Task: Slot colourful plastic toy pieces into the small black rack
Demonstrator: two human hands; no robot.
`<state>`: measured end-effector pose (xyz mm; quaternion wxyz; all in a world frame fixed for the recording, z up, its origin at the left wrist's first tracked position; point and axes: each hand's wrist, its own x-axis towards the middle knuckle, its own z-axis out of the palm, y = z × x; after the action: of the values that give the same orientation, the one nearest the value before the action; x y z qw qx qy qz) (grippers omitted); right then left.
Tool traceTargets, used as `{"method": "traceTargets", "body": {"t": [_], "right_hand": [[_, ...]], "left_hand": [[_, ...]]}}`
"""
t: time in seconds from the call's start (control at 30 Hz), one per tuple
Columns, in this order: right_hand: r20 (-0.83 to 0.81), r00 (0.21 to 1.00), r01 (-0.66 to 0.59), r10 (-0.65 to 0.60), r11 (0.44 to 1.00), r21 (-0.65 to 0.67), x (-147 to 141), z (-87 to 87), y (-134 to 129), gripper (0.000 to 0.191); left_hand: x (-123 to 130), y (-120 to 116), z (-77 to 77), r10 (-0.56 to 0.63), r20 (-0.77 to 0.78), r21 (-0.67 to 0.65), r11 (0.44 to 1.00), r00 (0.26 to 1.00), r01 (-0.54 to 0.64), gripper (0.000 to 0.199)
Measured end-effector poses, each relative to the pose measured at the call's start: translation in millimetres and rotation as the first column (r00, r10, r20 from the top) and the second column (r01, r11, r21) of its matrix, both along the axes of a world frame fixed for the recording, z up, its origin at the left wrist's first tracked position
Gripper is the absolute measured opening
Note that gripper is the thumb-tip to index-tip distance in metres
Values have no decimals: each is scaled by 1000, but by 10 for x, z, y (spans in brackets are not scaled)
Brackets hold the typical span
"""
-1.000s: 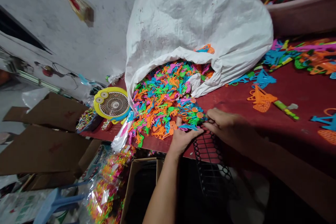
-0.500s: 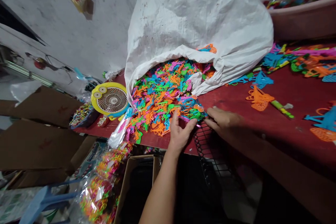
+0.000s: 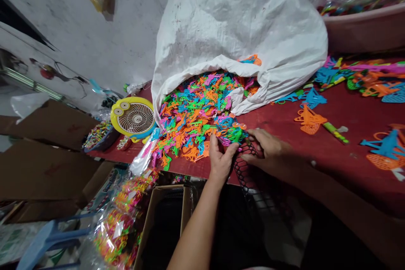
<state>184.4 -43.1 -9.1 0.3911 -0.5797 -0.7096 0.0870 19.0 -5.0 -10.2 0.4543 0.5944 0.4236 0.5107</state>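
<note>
A white woven sack (image 3: 240, 21) lies on its side, spilling a heap of small bright plastic pieces (image 3: 196, 114) in orange, green, blue and pink. At the heap's near edge, my left hand (image 3: 222, 159) and my right hand (image 3: 265, 148) close together on a small tangle of these pieces (image 3: 232, 135). A black plastic mesh strip (image 3: 243, 173) hangs from the tangle, just below my right fingers, and drops past the table edge. Its lower end fades into shadow.
The dark red table (image 3: 357, 114) holds loose orange and blue pieces at right. A yellow fan (image 3: 134, 117) stands left of the sack, and a pink tub (image 3: 367, 33) sits behind it. Below the edge are a cardboard box (image 3: 161, 219) and bagged coloured pieces (image 3: 114, 232).
My hands have moved closer together around the tangle. The black mesh has narrowed and gathered toward them. The whole view has shifted slightly.
</note>
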Motion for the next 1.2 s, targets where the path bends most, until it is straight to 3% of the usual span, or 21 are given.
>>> {"method": "traceTargets", "body": {"t": [0.1,0.3,0.6,0.73,0.8,0.87,1.03,1.2], "right_hand": [[37,997,70,-70,997,16,-67,11,32,64],[108,992,72,-70,997,-21,-74,24,153,47],[137,989,60,-55,998,-27,-39,33,151,44],[81,997,11,-5,997,-71,0,57,135,49],[15,999,-28,30,996,-88,37,93,133,55],[-46,996,-80,76,994,-80,64,140,136,60],[-65,987,-147,145,989,-29,55,239,158,59],[-21,986,-163,163,987,-4,44,257,172,41]], "left_hand": [[-15,-4,-3,-24,44,30,999,999,23,57],[-175,34,48,-208,-13,-35,978,978,208,46],[-197,84,-23,-237,19,-29,971,971,238,45],[-237,-19,59,-55,48,37,998,997,53,62],[-270,-74,162,55,26,124,991,998,-58,52],[-294,-102,280,110,-46,228,969,993,-96,34],[-299,-60,461,147,-197,433,900,969,-49,19],[-308,1,455,98,-264,462,886,959,37,18]]}}
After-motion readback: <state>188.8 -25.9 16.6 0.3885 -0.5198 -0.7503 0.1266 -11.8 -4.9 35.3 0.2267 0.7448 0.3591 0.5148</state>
